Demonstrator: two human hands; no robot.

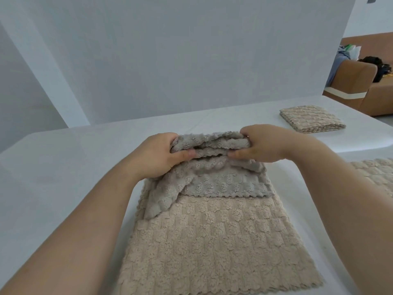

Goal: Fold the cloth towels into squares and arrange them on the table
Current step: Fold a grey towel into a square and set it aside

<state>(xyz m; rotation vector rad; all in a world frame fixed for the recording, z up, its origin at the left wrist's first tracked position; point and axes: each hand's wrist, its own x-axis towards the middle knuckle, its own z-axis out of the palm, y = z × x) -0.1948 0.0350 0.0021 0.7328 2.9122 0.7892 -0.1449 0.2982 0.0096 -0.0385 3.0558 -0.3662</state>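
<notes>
A beige ribbed towel (214,248) lies on the white table (63,167) in front of me, long side running away from me. Its far part is lifted and bunched, showing the greyer underside (221,182). My left hand (157,156) grips the left end of that bunched far edge, thumb on top. My right hand (263,145) grips the right end the same way. A folded beige towel square (310,121) lies flat at the far right of the table. Another beige towel (376,177) lies at the right edge, partly behind my right forearm.
A white wall panel (170,60) stands along the table's far edge. Beyond the table's right corner stands a brown sofa (359,79) with bags and clothes on it.
</notes>
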